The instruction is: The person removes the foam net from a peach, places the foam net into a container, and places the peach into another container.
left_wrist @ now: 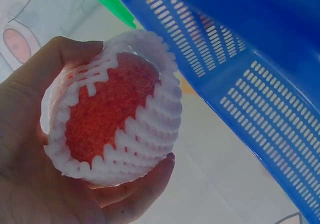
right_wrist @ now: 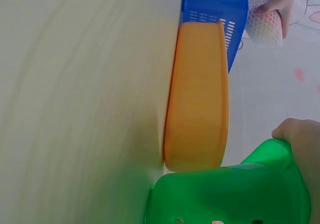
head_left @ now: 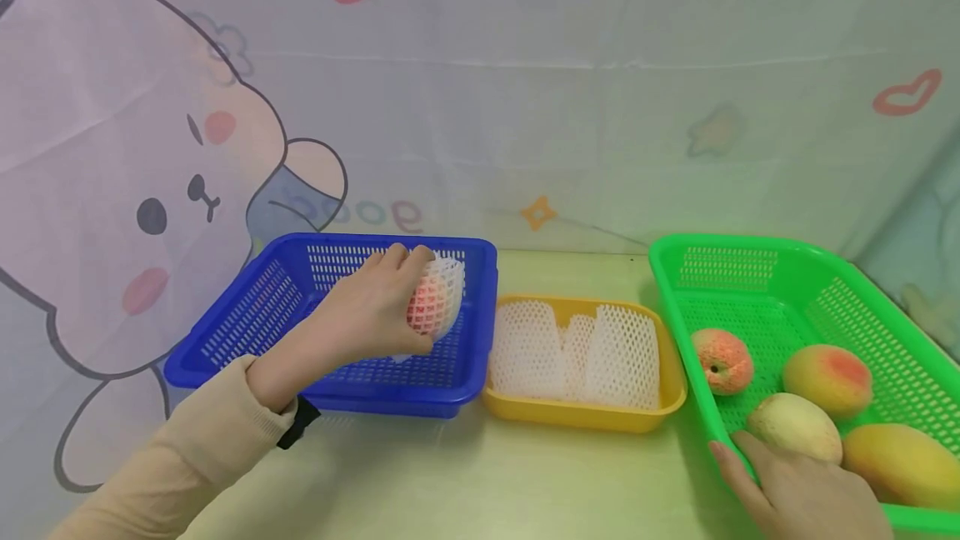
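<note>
My left hand holds a red round fruit dressed in a white foam net, over the blue basket. In the left wrist view the thumb and fingers curl round opposite sides of the net, and bare red skin shows through its opening. At the lower right, my right hand grips the near left rim of the green basket; in the right wrist view part of that hand shows on the rim. Part of the blue basket's inside is hidden behind the left hand.
A yellow tray holding several white foam nets stands between the two baskets. Inside the green basket lie a reddish fruit, a yellow-red fruit, a pale fruit and a mango. A printed curtain hangs behind the table.
</note>
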`<state>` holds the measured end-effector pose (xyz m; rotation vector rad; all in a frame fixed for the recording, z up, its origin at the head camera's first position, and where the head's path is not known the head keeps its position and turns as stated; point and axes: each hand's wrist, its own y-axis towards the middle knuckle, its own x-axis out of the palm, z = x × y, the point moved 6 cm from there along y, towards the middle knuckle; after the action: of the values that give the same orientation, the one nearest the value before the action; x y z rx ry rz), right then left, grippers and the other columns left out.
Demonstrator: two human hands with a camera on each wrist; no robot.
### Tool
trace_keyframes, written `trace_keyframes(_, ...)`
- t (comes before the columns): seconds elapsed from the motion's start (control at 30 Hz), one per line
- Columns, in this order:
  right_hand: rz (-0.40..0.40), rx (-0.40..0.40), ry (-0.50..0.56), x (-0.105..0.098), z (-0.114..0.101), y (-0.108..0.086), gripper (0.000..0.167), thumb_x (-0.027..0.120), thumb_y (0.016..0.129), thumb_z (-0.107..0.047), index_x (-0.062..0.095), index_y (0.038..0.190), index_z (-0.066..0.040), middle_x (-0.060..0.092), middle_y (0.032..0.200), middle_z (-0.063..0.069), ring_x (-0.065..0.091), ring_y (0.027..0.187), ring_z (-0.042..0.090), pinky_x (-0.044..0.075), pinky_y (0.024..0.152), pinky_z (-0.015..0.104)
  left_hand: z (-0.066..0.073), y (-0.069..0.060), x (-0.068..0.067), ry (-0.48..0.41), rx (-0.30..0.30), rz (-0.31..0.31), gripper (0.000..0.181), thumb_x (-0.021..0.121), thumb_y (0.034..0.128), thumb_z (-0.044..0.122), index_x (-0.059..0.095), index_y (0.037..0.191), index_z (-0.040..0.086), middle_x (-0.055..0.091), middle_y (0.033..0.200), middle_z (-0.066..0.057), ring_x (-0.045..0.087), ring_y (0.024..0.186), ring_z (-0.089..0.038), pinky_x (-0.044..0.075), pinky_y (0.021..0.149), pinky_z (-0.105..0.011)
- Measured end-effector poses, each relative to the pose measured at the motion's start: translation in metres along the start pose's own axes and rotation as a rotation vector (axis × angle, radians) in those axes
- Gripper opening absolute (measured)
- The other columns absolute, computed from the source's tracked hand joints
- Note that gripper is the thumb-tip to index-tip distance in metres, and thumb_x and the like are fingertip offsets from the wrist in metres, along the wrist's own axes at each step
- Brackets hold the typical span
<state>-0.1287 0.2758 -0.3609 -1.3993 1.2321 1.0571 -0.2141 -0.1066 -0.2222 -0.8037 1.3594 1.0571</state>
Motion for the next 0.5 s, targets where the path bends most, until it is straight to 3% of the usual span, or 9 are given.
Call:
trace_keyframes(0.2, 0.012, -0.004, 0.004, 0.000, 0.000, 0.000, 0.055, 0.028, 0.099, -0.059, 0.060, 0.115, -0.018, 0.070, 0.096, 0.002, 0.052, 0.055, 0.015, 0.035, 0.042, 0.033, 0.007, -0.005, 0.001, -0.042, -0.005, 0.010, 0.093, 0.080, 0.0645, 0.036, 0.035, 0.142, 0.010, 0.051, 0.123, -0.014, 0.052, 0.103, -0.029, 0.054, 0.078, -0.043)
trace_keyframes(0.5, 0.029, -0.015, -0.003, -0.002, 0.000, 0.000, 0.044, 0.030, 0.099, -0.057, 0.057, 0.098, -0.023, 0.061, 0.084, -0.004, 0.050, 0.056, 0.015, 0.034, 0.043, 0.034, 0.014, -0.014, 0.003, -0.162, -0.010, 0.050, 0.092, 0.083, 0.0619, 0.029, 0.038, 0.141, 0.012, 0.049, 0.120, -0.015, 0.049, 0.102, -0.025, 0.053, 0.075, -0.036)
